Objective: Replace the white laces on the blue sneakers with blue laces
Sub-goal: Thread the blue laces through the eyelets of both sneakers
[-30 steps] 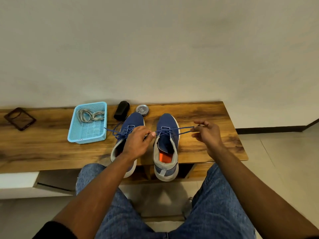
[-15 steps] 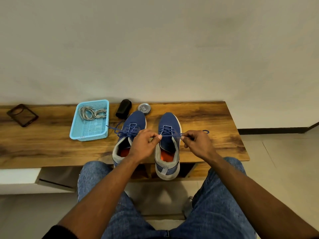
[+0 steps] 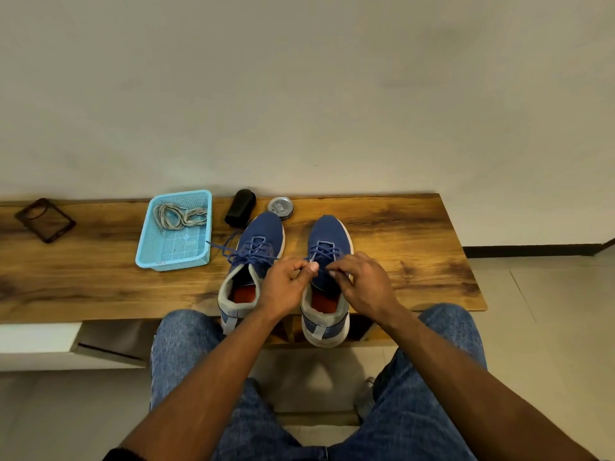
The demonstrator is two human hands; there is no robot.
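Two blue sneakers stand side by side on the wooden bench (image 3: 406, 247), toes toward the wall. The left sneaker (image 3: 253, 261) carries a blue lace with loose ends trailing to its left. The right sneaker (image 3: 327, 247) has a blue lace (image 3: 324, 252) through its upper eyelets. My left hand (image 3: 288, 287) pinches one end of that lace over the shoe's tongue. My right hand (image 3: 361, 282) pinches the other end close beside it. The white laces (image 3: 178, 216) lie coiled in a light blue basket (image 3: 159, 257).
A black cylindrical object (image 3: 239, 207) and a round metal tin (image 3: 281, 207) sit behind the sneakers near the wall. A dark phone case (image 3: 45, 219) lies at the bench's far left. My knees in blue jeans are just below the bench's front edge.
My right hand has moved left from beyond the shoe's side to meet my left hand over the right sneaker. The lace that stretched out to the right is now drawn in.
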